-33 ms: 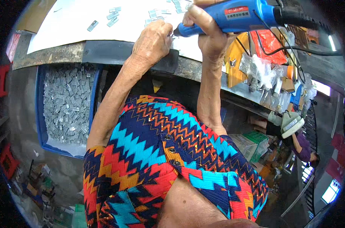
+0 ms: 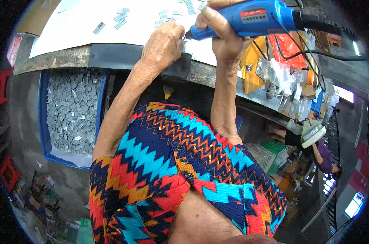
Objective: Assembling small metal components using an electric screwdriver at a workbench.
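My right hand is wrapped round a blue handheld power tool with a dark, narrow nose and a thick black cord. The tool lies nearly level, its nose pointing left at the fingertips of my left hand. My left hand is closed in a pinch at the table's near edge, beside the black padding. Whatever it grips is hidden by the fingers. Small flat grey pieces lie scattered on the white table surface beyond my hands.
Below the table at left, a blue-rimmed bin holds a heap of small grey pieces. Plastic bags, a red bag and loose cords crowd the right of the table. Another person is farther right, near a green crate.
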`<state>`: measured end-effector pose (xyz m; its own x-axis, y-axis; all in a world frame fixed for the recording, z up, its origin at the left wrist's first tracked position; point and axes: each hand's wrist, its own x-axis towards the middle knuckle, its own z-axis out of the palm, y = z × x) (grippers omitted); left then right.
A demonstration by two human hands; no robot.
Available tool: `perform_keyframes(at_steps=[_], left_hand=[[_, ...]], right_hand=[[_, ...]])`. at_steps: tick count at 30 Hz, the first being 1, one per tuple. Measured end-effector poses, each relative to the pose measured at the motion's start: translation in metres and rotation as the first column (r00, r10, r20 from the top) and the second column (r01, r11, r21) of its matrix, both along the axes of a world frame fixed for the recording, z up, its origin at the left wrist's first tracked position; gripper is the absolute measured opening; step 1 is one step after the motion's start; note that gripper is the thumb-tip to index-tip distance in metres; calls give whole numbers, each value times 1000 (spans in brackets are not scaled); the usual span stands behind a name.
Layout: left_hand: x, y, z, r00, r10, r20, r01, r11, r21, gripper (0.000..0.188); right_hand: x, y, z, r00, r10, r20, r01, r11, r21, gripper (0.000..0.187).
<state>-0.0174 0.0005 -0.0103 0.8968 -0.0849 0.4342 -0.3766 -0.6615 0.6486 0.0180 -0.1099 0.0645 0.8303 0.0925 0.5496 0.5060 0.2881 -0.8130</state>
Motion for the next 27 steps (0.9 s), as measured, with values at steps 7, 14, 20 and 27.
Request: perform_keyframes(at_steps=[7,14,20,27], left_hand=[[2,-2,-2,1000,4,30,-5,999,33,11],[2,-2,-1,1000,1,26,-2,998,57,10],[1,-4,2,1000,13,-1,-12,999,45,11],[-2,-1,0,999,-12,33,11,1000,25,11]], right_hand=[[-6,-17,-7,1000,23,8,-23,997,-80,32],[-10,-18,2,998,18,53,-11,992,-122,29],[-7,-18,5,951,280,131,-271,959,-79,27],[-10,-18,5,956,268,118,-264,963,-47,29]])
